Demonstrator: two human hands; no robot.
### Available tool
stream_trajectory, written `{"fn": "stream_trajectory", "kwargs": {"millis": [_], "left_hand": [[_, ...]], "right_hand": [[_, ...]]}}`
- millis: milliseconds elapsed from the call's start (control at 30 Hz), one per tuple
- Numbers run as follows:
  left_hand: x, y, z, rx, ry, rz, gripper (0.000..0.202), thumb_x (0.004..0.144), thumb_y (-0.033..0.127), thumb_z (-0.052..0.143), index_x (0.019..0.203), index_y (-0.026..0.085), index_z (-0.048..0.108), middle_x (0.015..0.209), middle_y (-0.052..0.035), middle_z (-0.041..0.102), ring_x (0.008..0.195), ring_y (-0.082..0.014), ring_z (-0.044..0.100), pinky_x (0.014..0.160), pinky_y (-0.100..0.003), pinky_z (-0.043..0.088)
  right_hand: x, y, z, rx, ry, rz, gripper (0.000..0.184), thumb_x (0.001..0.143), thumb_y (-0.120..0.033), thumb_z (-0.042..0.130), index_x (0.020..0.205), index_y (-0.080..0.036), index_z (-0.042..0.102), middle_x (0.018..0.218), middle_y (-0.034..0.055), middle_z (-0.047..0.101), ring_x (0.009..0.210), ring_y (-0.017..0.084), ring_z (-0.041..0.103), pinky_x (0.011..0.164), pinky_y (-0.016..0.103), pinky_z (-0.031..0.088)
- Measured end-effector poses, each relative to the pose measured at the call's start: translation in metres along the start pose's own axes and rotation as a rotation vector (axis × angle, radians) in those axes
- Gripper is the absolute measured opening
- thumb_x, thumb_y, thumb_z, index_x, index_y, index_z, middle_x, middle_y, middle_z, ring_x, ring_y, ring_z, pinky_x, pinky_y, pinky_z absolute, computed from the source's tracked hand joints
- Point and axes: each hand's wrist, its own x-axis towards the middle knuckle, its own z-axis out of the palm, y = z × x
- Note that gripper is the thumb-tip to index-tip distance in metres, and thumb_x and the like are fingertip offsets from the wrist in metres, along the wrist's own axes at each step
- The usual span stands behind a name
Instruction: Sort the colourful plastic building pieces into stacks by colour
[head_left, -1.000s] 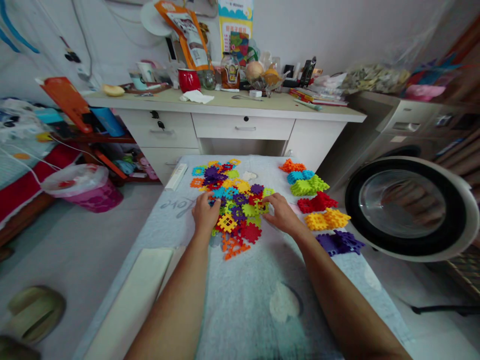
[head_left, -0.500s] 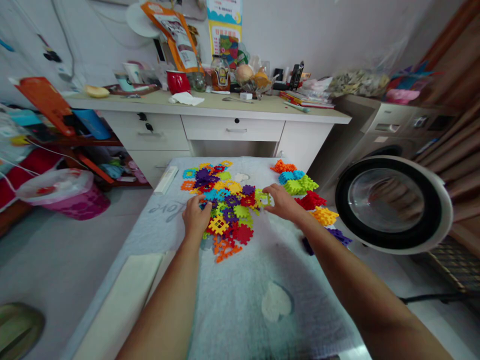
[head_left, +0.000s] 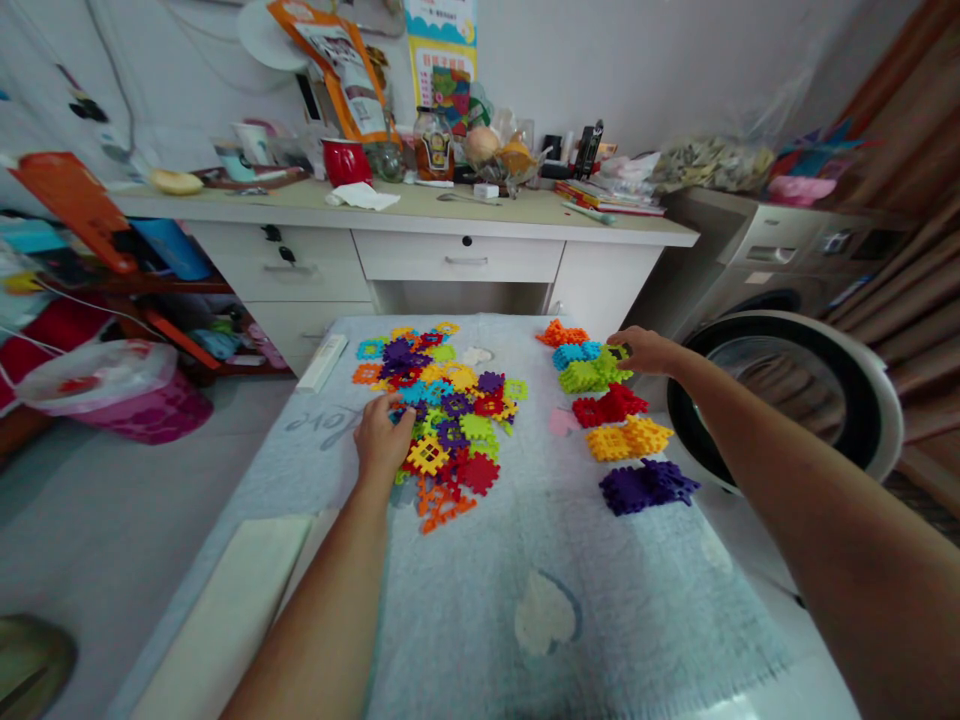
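A mixed heap of colourful plastic interlocking tiles (head_left: pixel 442 405) lies on a pale blue cloth-covered table (head_left: pixel 480 560). To its right sit sorted stacks: orange (head_left: pixel 561 334), blue (head_left: pixel 576 353), green (head_left: pixel 592 375), red (head_left: pixel 609 406), yellow (head_left: pixel 628 438) and purple (head_left: pixel 646 485). My left hand (head_left: pixel 382 440) rests on the heap's left side, fingers curled on tiles there. My right hand (head_left: pixel 646 350) is stretched out over the green stack's right end, fingers closed on a green tile.
A white desk (head_left: pixel 420 215) crowded with cups, jars and books stands behind the table. A washing machine with its round door (head_left: pixel 787 400) open is at the right. A pink bin with a plastic bag (head_left: pixel 112 385) stands on the floor at left. A white slab (head_left: pixel 225 610) lies on the table's left edge.
My right hand has left the heap's right side and moved right to the green stack, carrying a green tile. My left hand has stayed on the heap.
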Motion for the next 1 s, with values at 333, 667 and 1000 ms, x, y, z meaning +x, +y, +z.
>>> {"fn": "stream_trajectory", "kwargs": {"millis": [333, 667, 1000], "left_hand": [[0.000, -0.001, 0.000, -0.003, -0.005, -0.005, 0.031, 0.083, 0.034, 0.062, 0.111, 0.023, 0.067, 0.122, -0.0087, 0.065, 0.116, -0.0277, 0.062, 0.106, -0.047, 0.045], [0.001, -0.004, 0.001, -0.019, 0.007, 0.007, 0.030, 0.081, 0.033, 0.063, 0.109, 0.023, 0.067, 0.121, -0.0085, 0.065, 0.115, -0.0282, 0.062, 0.105, -0.047, 0.045], [0.003, -0.010, 0.006, -0.128, 0.047, 0.004, 0.027, 0.083, 0.033, 0.058, 0.107, 0.023, 0.066, 0.115, -0.0074, 0.067, 0.109, -0.0247, 0.064, 0.104, -0.042, 0.047]], "right_hand": [[-0.001, 0.006, 0.016, -0.037, -0.088, -0.002, 0.057, 0.078, -0.020, 0.069, 0.134, -0.021, 0.064, 0.138, 0.0120, 0.061, 0.123, 0.029, 0.061, 0.107, 0.038, 0.046], [-0.006, 0.004, 0.010, 0.020, -0.039, 0.001, 0.060, 0.075, -0.017, 0.070, 0.134, -0.017, 0.063, 0.138, 0.0145, 0.060, 0.124, 0.030, 0.060, 0.108, 0.040, 0.046], [-0.042, -0.106, 0.002, 0.421, 0.208, -0.277, 0.044, 0.084, -0.022, 0.062, 0.129, -0.020, 0.063, 0.126, 0.0120, 0.065, 0.108, 0.026, 0.064, 0.098, 0.043, 0.052]]}}
